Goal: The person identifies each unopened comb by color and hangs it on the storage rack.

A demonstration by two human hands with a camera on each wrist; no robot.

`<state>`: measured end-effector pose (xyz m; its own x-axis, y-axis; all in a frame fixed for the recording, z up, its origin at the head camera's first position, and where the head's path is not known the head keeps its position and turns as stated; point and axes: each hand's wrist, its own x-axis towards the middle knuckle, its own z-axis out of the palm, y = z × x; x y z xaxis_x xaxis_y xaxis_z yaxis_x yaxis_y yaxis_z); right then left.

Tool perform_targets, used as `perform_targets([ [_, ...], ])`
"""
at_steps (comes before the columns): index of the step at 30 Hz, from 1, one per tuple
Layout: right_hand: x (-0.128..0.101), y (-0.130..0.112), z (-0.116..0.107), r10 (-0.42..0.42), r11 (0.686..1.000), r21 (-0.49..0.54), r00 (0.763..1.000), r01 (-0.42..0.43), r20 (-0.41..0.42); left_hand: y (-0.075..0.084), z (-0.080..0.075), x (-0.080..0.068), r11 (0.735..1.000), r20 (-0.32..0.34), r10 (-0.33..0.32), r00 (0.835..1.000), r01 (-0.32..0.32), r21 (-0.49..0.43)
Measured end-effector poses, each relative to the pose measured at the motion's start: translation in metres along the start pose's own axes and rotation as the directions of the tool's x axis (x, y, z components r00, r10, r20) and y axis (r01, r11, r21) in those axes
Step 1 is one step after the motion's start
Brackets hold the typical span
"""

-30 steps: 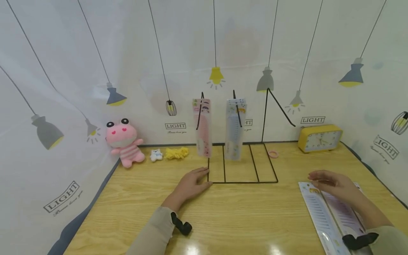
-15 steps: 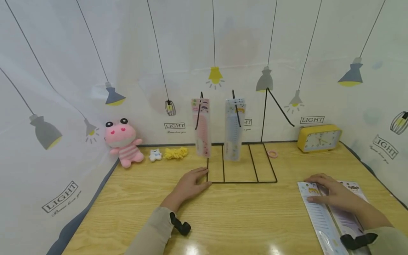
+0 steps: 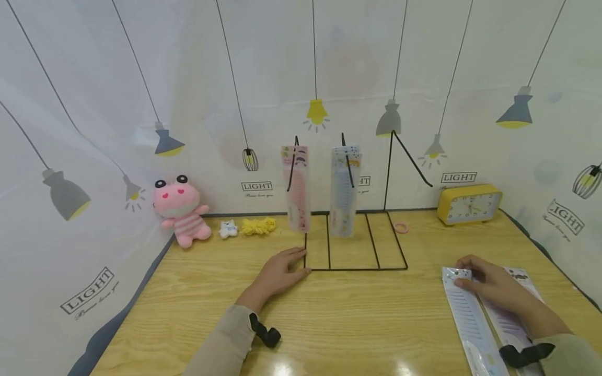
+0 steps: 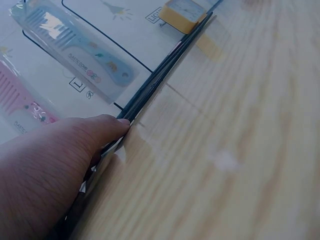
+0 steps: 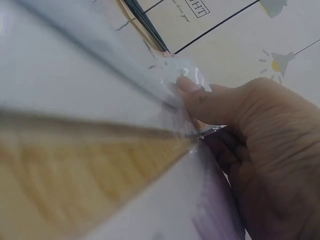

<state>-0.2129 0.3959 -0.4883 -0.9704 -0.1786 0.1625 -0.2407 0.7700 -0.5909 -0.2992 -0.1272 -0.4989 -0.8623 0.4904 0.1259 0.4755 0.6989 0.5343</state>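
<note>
My left hand (image 3: 281, 272) rests at the front left corner of a black wire rack (image 3: 356, 269), fingers extended. In the left wrist view its thumb (image 4: 112, 127) presses along the rack's bar. A pink comb in clear packaging (image 3: 298, 196) hangs on the rack's left hook, and blue packaged combs (image 3: 344, 198) on the middle one. At the right, my right hand (image 3: 496, 287) pinches the top end of a blue packaged comb (image 3: 470, 318), its thumb over the clear wrapper (image 5: 192, 67). Beside it lies a purple packaged comb (image 3: 505, 324), partly hidden by the hand.
The rack's right hook (image 3: 414, 159) juts forward. Behind my right hand stands a yellow alarm clock (image 3: 470, 203), with a pink ring (image 3: 401, 227) near the rack. A pink plush toy (image 3: 183, 209), small white bear figure (image 3: 228, 228) and yellow string bundle (image 3: 258, 225) line the back left.
My right hand has come down onto the blue packaged comb and taken its top end, which has shifted slightly right. My left hand stays at the rack.
</note>
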Motion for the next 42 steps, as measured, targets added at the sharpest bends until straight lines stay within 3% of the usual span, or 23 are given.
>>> perform_targets([
  [7,0.0005,0.0035,-0.0005,0.114,0.993,0.012,0.994,-0.114,0.003,-0.0018,0.0008,0.0011,1.000,0.002,0.000,1.000,0.000,0.004],
  [17,-0.0007,0.0030,-0.0034,0.175,0.984,0.035,0.982,-0.173,-0.067,-0.0012,0.0013,0.0001,1.000,0.004,-0.002,1.000,0.002,0.011],
  [25,-0.0019,0.0032,-0.0066,0.206,0.955,0.230,0.977,-0.188,-0.057,-0.0020,0.0013,0.0005,1.000,0.009,-0.009,1.000,0.009,0.020],
  [31,-0.0007,-0.0006,-0.0074,0.269,0.920,0.333,0.951,-0.207,-0.152,-0.0021,-0.0007,0.0015,1.000,0.003,0.002,1.000,-0.002,0.016],
  [37,0.0012,-0.0016,-0.0072,0.318,0.838,0.522,0.921,-0.162,-0.225,-0.0021,-0.0014,0.0017,1.000,0.007,-0.009,1.000,0.009,0.011],
  [40,0.0007,-0.0029,-0.0068,0.317,0.728,0.678,0.928,-0.105,-0.197,-0.0022,-0.0008,0.0013,1.000,0.013,-0.013,1.000,0.013,0.009],
  [42,0.0002,-0.0035,-0.0068,0.308,0.674,0.734,0.935,-0.084,-0.176,-0.0021,-0.0001,0.0011,1.000,0.014,-0.010,1.000,0.010,0.006],
])
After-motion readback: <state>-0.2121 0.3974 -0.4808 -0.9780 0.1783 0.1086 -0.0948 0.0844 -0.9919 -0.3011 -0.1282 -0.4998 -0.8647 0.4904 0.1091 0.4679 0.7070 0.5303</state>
